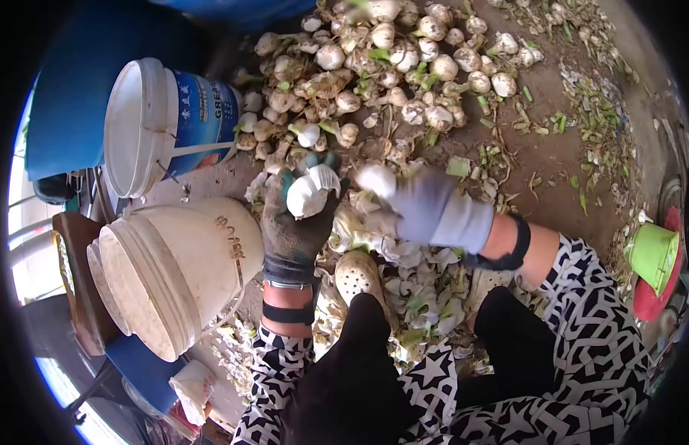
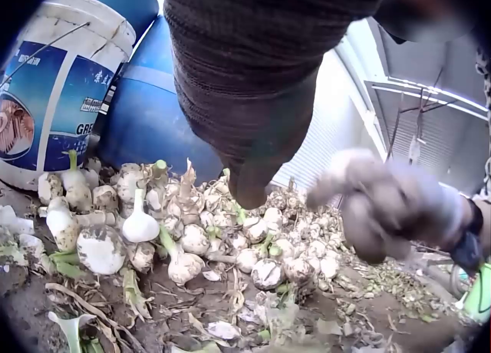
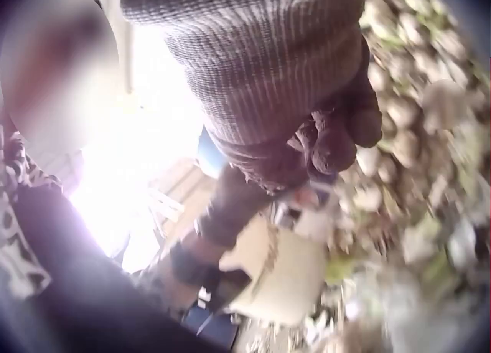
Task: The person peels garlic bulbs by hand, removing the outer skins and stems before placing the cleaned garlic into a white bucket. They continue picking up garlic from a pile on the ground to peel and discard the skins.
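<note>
Two clean white garlic bulbs lie in the upturned palm of the gloved left hand, whose fingers curl round them. The left wrist view shows mainly the dark glove. To its right, the gloved right hand is blurred by motion, with a smeared white bulb at its fingertips. In the left wrist view the right hand has bent fingers. The right wrist view shows curled fingers, the bulb hidden there. Beyond both hands spreads a heap of soil-marked garlic bulbs with cut stems.
A blue-labelled bucket and a cream bucket lie tilted at the left, beside a blue barrel. Peelings surround the shoes. A green container is at the far right.
</note>
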`<state>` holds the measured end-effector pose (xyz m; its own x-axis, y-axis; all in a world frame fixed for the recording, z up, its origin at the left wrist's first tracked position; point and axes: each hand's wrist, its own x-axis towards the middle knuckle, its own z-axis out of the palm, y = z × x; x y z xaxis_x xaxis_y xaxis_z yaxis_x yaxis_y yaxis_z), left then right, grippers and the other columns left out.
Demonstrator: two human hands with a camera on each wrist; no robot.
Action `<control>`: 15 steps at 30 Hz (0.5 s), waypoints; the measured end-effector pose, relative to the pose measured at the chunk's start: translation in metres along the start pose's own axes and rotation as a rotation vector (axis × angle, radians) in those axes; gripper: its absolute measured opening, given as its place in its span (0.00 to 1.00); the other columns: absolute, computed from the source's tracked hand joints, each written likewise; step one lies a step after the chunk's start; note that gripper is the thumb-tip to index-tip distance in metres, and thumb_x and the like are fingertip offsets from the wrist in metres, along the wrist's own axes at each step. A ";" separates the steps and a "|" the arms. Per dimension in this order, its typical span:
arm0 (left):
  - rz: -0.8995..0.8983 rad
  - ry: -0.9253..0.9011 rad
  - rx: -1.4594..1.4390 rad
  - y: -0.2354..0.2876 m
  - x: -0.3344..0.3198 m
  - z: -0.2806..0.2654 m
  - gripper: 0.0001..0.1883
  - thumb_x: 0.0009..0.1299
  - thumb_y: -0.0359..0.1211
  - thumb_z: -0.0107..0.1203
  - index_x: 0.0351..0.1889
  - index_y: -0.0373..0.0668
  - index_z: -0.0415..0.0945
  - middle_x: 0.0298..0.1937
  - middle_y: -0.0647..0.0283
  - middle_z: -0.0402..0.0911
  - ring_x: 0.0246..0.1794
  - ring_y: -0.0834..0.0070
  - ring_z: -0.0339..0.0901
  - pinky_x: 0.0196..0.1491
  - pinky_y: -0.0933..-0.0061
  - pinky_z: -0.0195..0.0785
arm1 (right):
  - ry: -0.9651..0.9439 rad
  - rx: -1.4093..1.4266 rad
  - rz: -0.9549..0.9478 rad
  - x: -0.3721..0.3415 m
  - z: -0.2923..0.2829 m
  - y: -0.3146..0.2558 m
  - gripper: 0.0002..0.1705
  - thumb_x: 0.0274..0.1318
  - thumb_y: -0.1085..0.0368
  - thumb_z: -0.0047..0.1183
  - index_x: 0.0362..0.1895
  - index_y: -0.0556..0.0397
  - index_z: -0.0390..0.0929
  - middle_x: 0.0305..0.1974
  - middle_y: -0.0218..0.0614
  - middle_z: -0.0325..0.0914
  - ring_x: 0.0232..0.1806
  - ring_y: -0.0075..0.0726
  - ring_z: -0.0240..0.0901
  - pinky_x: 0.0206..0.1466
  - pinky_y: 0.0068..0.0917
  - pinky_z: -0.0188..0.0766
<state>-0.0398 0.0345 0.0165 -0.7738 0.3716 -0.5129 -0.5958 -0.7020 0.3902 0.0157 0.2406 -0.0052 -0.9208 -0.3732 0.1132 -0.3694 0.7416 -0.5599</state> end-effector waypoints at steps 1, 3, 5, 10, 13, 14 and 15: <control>0.120 0.037 0.189 -0.005 0.002 -0.011 0.20 0.67 0.44 0.52 0.49 0.41 0.74 0.53 0.52 0.77 0.59 0.57 0.70 0.65 0.46 0.57 | 0.191 -0.129 -0.048 0.018 -0.021 -0.006 0.31 0.55 0.48 0.56 0.59 0.46 0.66 0.13 0.27 0.67 0.10 0.29 0.64 0.13 0.30 0.63; 0.151 0.036 0.340 -0.011 0.001 -0.014 0.20 0.67 0.45 0.51 0.50 0.40 0.74 0.53 0.53 0.77 0.58 0.58 0.71 0.65 0.49 0.58 | 0.079 -0.380 -0.219 0.045 -0.019 0.005 0.26 0.56 0.53 0.54 0.58 0.44 0.70 0.24 0.29 0.76 0.16 0.33 0.72 0.18 0.28 0.69; 0.222 0.041 0.650 -0.014 0.003 -0.014 0.22 0.67 0.47 0.49 0.51 0.40 0.73 0.54 0.54 0.76 0.57 0.60 0.71 0.64 0.57 0.59 | 0.035 -0.290 -0.189 0.043 -0.018 0.005 0.21 0.55 0.55 0.54 0.52 0.44 0.72 0.25 0.30 0.77 0.18 0.34 0.73 0.20 0.30 0.71; 0.092 0.114 0.204 -0.003 0.008 -0.015 0.24 0.69 0.48 0.44 0.55 0.42 0.72 0.59 0.56 0.74 0.60 0.59 0.69 0.66 0.49 0.54 | -0.471 0.553 -0.235 0.009 -0.007 -0.020 0.12 0.50 0.68 0.51 0.40 0.45 0.80 0.33 0.37 0.81 0.33 0.44 0.79 0.38 0.37 0.76; 0.026 0.169 -0.041 0.003 0.013 -0.020 0.24 0.69 0.47 0.43 0.56 0.43 0.72 0.60 0.56 0.75 0.63 0.59 0.68 0.66 0.41 0.52 | -1.008 1.063 -0.163 -0.037 0.003 -0.043 0.11 0.57 0.62 0.55 0.45 0.42 0.80 0.34 0.36 0.81 0.37 0.40 0.78 0.42 0.31 0.73; 0.050 0.181 -0.042 0.007 0.014 -0.024 0.24 0.69 0.47 0.43 0.56 0.43 0.72 0.59 0.56 0.75 0.63 0.58 0.68 0.65 0.41 0.53 | -0.961 0.975 -0.203 -0.039 0.004 -0.039 0.13 0.55 0.59 0.56 0.45 0.40 0.80 0.32 0.36 0.81 0.35 0.41 0.78 0.40 0.33 0.73; 0.069 0.189 -0.045 0.010 0.016 -0.029 0.23 0.69 0.46 0.43 0.55 0.43 0.73 0.58 0.55 0.76 0.62 0.58 0.69 0.64 0.40 0.54 | -0.910 0.883 -0.234 -0.041 0.006 -0.034 0.14 0.53 0.57 0.57 0.45 0.39 0.80 0.30 0.36 0.80 0.34 0.42 0.78 0.38 0.35 0.73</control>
<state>-0.0522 0.0159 -0.0096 -0.7555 0.2043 -0.6224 -0.5297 -0.7496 0.3969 0.0672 0.2269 0.0043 -0.3003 -0.9463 -0.1196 0.0194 0.1193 -0.9927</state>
